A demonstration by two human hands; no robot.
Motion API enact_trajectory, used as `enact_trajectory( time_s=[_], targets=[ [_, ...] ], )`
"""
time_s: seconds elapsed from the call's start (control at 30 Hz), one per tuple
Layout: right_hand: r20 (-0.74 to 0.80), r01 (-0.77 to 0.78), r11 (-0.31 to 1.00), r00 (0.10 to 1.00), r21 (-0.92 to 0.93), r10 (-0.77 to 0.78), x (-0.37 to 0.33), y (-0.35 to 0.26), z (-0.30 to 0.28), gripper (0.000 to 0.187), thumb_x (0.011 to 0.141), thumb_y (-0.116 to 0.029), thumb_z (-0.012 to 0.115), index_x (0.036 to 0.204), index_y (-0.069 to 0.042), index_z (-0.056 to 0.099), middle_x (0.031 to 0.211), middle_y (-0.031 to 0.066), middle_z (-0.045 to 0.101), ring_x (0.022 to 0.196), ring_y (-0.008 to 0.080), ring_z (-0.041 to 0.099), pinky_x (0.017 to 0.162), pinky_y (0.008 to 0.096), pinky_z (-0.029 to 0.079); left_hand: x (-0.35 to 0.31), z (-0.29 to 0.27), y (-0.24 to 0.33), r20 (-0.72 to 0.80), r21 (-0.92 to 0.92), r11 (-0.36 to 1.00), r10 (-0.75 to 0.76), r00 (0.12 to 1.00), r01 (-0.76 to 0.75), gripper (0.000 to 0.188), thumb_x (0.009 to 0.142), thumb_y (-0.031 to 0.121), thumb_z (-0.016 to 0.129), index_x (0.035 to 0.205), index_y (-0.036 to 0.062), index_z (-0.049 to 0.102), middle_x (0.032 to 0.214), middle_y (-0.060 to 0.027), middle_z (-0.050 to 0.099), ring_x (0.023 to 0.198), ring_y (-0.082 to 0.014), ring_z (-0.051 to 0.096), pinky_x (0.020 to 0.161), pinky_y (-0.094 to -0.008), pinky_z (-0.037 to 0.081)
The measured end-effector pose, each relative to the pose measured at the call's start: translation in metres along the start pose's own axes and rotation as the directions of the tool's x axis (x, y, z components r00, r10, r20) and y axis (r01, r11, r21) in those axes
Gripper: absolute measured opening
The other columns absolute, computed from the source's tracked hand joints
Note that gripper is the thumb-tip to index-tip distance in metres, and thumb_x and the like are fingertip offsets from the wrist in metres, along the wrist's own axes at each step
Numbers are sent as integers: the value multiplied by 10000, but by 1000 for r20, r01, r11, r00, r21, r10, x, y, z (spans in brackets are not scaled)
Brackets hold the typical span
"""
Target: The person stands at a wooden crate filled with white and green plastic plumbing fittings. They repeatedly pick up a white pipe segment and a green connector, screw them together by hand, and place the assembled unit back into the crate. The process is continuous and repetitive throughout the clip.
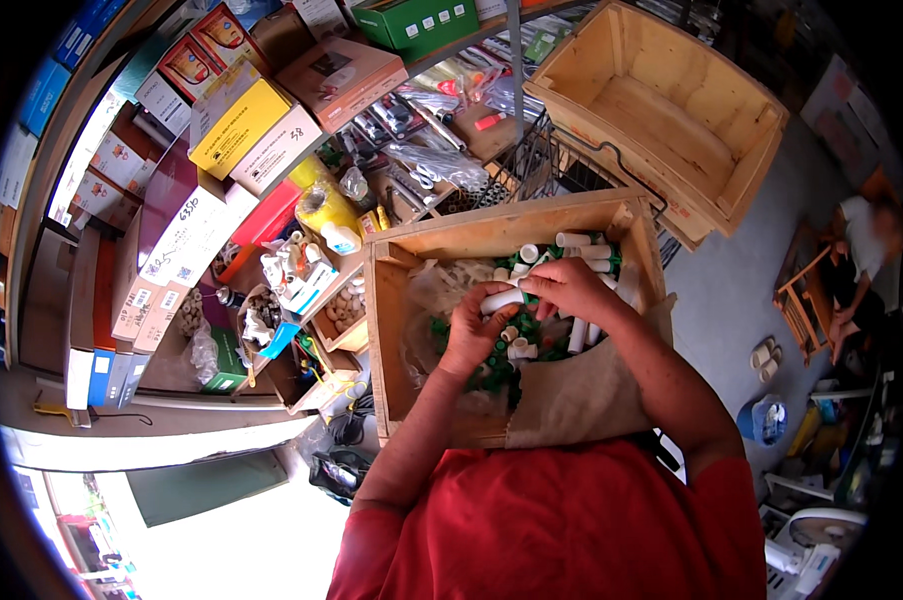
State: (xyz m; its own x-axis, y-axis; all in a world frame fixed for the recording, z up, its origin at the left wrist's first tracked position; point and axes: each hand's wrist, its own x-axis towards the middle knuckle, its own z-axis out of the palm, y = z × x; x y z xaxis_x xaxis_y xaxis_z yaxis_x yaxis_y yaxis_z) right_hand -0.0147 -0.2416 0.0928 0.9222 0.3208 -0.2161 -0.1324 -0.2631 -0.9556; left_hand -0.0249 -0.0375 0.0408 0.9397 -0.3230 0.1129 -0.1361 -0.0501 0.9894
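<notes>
Over a wooden box [496, 218], my left hand [468, 325] is closed round a short white plastic pipe piece [503, 300], which lies tilted between thumb and fingers. My right hand [573, 288] pinches at the far end of the same piece; whether a smaller part sits between those fingertips is hidden. Beneath both hands the box holds several white pipe fittings [577, 335] and green plastic parts [491, 375], loosely mixed. Clear plastic bagging [441, 285] lies along the box's left side. A beige cloth [581, 400] drapes over the near right edge.
A larger, pale yellow bin [661, 105] stands beyond the box, by a black wire basket [556, 165]. Shelves with cartons [186, 225] and small hardware fill the left. At the right, a person sits on a wooden chair [803, 290] near slippers [766, 358] and a blue bucket [763, 420].
</notes>
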Motion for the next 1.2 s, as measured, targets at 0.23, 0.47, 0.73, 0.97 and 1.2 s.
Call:
enact_trajectory(
  time_s=[0.23, 0.47, 0.73, 0.97, 1.2],
  targets=[
    [-10, -83, 996, 996, 28, 83, 0, 0, -1, 313, 953, -252, 577, 841, 35, 636, 682, 75, 661, 541, 127, 653, 481, 257, 493, 0, 3, 14, -8, 104, 993, 47, 999, -46, 275, 843, 19, 707, 1103, 31, 616, 950, -47, 658, 860, -126, 613, 747, -269, 499],
    [2, 19, 985, 1000, -172, -19, -4, -3, -1, 271, 927, -243, 590, 907, 22, 641, 713, 89, 676, 580, 151, 654, 555, 296, 508, -3, 3, 17, 57, 431, 887, 160, 986, -169, 279, 823, 163, 710, 1051, 23, 632, 966, -182, 644, 871, -346, 635, 755, -376, 497],
    [45, 242, 898, 969, -367, -242, -10, -7, -5, 451, 833, -198, 695, 1260, -125, 572, 912, 115, 670, 827, 252, 659, 735, 355, 510, 0, -8, 10, 189, -43, 970, -226, 956, 238, 257, 960, 210, 591, 1107, -1, 601, 854, -16, 622, 808, -89, 554, 752, -246, 450],
    [24, 381, 879, 920, -286, -391, -9, -1, -5, 334, 820, -196, 716, 1130, -96, 647, 900, 93, 660, 868, 263, 641, 766, 349, 499, 0, -12, 23, 360, -195, 914, -271, 893, 356, 264, 990, 245, 539, 1081, 8, 613, 829, -11, 608, 788, -94, 543, 772, -252, 437],
    [61, 341, 818, 933, -463, -355, -5, 1, -7, 237, 813, -269, 715, 893, -53, 658, 807, 125, 649, 779, 314, 635, 675, 391, 493, -6, -6, 6, 270, -103, 960, -224, 936, 260, 225, 957, 147, 595, 1119, -8, 612, 860, -14, 620, 820, -86, 548, 756, -253, 456]
  ],
)
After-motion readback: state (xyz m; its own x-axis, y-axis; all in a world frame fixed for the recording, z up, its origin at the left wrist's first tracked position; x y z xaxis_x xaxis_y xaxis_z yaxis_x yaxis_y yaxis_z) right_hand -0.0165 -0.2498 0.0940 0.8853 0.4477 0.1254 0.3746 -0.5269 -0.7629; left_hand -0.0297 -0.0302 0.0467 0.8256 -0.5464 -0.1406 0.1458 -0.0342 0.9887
